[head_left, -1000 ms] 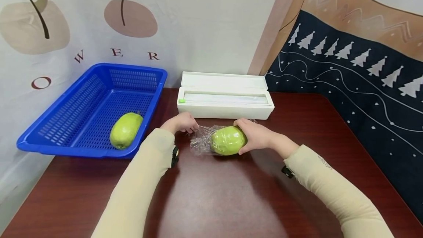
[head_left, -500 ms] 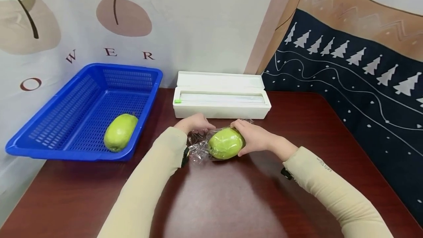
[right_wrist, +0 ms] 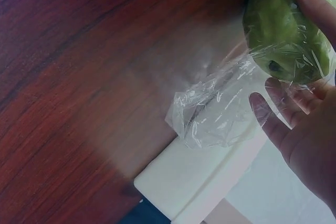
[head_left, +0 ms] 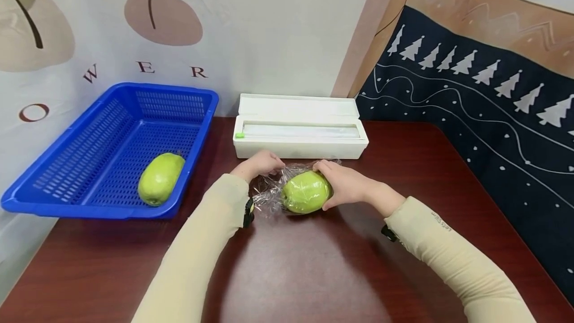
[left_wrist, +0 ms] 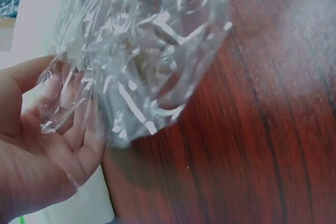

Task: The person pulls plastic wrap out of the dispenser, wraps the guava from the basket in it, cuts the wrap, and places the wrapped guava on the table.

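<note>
A green oval fruit (head_left: pixel 307 192) lies on its side on the table, covered in clear cling film. From its right end my right hand (head_left: pixel 345 183) grips it, thumb in front and fingers behind. Loose, crumpled cling film (head_left: pixel 269 196) spreads from the fruit's left end. At the upper edge of that film my left hand (head_left: pixel 261 163) pinches a gathered bit between thumb and fingers; the left wrist view shows the film (left_wrist: pixel 152 61) pulled into fine creases toward the fingertips. More loose film (right_wrist: pixel 215 108) sticks out past the right hand's fingers in the right wrist view.
A white cling film box (head_left: pixel 300 148) with its lid raised stands just behind the hands, with a green slider at its left end. On the left, a blue plastic basket (head_left: pixel 197 163) holds another green fruit (head_left: pixel 161 178). Printed cloths hang behind the dark red table (head_left: pixel 305 273).
My left hand has shifted right, closer to the fruit, bringing the film with it, then lifted slightly. The right hand keeps its grip on the fruit. The head view has turned slightly.
</note>
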Demonstrator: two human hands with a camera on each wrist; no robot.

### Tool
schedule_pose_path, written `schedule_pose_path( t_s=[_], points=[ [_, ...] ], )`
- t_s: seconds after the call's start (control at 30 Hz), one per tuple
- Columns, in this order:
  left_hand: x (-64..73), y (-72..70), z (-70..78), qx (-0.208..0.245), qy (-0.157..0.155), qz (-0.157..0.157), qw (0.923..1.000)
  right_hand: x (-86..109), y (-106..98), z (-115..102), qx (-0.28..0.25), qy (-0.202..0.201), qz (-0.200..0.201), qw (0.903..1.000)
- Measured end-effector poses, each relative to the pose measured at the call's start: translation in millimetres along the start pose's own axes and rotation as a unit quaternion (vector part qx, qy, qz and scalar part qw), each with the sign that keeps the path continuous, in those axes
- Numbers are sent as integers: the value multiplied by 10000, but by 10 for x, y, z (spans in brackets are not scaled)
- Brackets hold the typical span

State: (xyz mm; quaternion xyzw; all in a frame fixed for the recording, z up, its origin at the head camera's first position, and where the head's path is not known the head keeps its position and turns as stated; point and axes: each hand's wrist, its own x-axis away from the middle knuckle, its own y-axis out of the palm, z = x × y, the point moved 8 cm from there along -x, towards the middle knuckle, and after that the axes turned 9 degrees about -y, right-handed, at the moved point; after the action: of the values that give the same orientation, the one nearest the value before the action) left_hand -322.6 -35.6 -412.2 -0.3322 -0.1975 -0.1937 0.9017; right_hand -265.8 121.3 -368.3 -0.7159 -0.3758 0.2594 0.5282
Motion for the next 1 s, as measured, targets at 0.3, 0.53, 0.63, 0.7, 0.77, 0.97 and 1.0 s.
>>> schedule_pose_path(
  t_s=[0.3,0.53,0.63,0.7,0.77,0.97,1.0],
  points=[
    [1,74,149,236,254,-190,9992,-85,-19,37,-435,133,-248,9987],
    [8,118,204,296,249,-379,9985,-139,-5,89,-872,153,-444,9951],
    [21,123,205,362,228,-401,9983,-152,-11,80,-885,87,-524,9947],
    [34,110,207,314,247,-323,9987,-166,-13,75,-901,65,-598,9941],
    [47,105,212,243,264,-288,9989,-181,-12,78,-941,100,-699,9931],
    [100,109,226,-21,341,-408,9986,-193,12,104,-1125,337,-934,9887],
    [110,107,232,-53,375,-423,9984,-194,11,106,-1114,393,-920,9887]
  ],
)
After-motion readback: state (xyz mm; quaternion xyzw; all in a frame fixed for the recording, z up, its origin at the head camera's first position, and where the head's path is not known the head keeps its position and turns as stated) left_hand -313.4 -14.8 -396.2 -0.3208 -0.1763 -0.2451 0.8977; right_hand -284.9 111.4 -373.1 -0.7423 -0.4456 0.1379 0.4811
